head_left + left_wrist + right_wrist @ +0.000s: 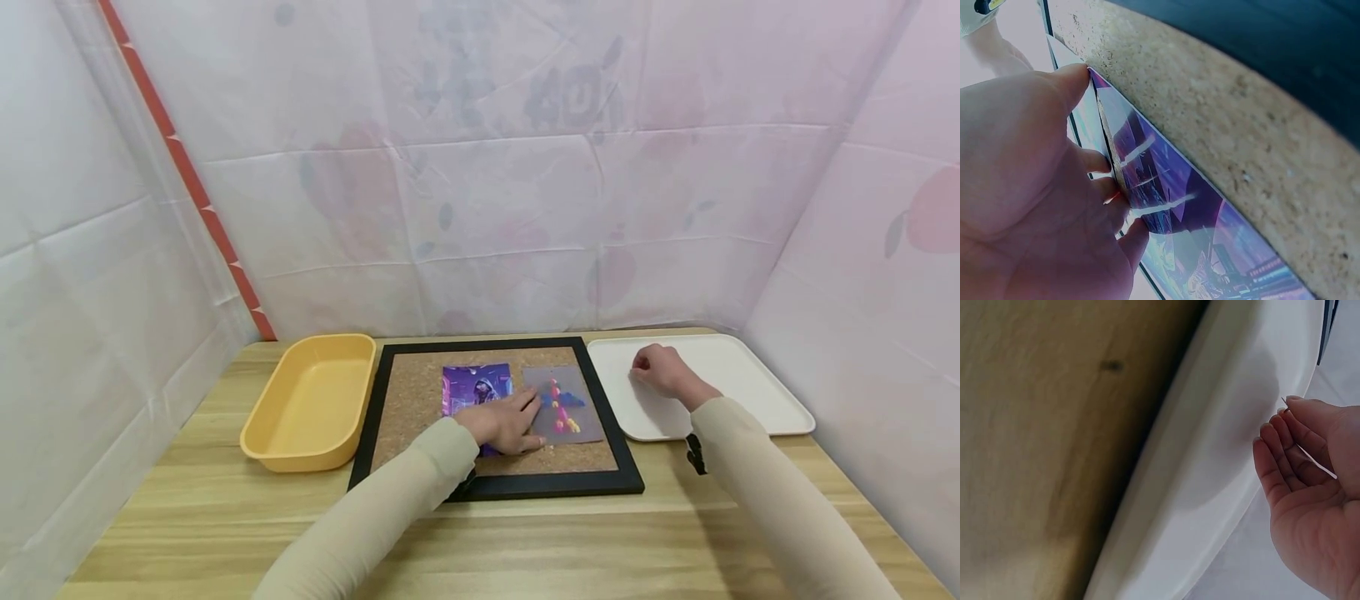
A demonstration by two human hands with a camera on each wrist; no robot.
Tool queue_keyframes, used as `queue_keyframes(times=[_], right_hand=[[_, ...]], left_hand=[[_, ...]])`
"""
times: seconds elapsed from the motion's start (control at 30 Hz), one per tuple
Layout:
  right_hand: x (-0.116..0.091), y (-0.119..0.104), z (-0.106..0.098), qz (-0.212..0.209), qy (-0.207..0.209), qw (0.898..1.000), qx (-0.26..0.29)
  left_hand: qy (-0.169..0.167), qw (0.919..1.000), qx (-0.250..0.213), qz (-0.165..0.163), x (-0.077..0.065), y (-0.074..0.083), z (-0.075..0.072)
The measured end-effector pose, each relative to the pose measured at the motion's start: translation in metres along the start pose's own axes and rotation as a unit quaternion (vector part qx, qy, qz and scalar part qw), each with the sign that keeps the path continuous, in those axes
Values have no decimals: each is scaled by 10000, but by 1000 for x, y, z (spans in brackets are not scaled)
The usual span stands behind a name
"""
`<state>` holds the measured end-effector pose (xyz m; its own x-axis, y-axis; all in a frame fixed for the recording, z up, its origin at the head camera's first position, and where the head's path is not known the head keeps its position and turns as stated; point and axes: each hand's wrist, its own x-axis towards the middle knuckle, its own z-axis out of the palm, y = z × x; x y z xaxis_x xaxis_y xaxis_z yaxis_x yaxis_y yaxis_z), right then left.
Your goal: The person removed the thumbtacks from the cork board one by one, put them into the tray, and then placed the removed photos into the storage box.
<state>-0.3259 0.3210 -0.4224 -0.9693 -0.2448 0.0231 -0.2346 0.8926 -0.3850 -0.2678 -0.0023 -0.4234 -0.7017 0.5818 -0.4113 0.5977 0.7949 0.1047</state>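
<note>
My left hand [506, 423] rests with its fingers spread over two sheets on a black-framed cork board [411, 417]. Under the palm side is a purple poster [463, 385] showing a hooded figure. The fingers lie over the left edge of a greyish sheet [587, 423] with blue, pink and yellow patches. In the left wrist view the thumb touches the corner of the purple poster [1179, 187]. My right hand [666, 372] is over the white tray [738, 379], pinching a thin pin [1284, 401] between thumb and index finger; its point sticks out past the fingertips.
A yellow plastic bin [311, 404] stands left of the board on the wooden table [525, 542]. The white tray lies just right of the board's frame. Pale printed sheeting [495, 200] encloses the back and both sides.
</note>
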Motion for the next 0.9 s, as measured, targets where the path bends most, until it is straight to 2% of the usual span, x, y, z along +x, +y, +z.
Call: queue_keyframes(times=[0.13,0.27,0.57,0.7,0.9], right_hand=[[-3,4,3,53,53,10000,-40],[-3,7,5,74,117,9999,-52],[-6,10,10,267,270,9992,122],[-8,10,9,178,296,9993,159],[-14,9,3,-182,203,9996,82]], left_hand=[[-16,10000,8,15,0,1,1],[-36,10000,-21,50,-8,4,-4],[138,9998,-12,124,-16,6,-6],[66,9999,-17,75,-16,6,-6],[37,10000,-3,45,-15,6,-6]])
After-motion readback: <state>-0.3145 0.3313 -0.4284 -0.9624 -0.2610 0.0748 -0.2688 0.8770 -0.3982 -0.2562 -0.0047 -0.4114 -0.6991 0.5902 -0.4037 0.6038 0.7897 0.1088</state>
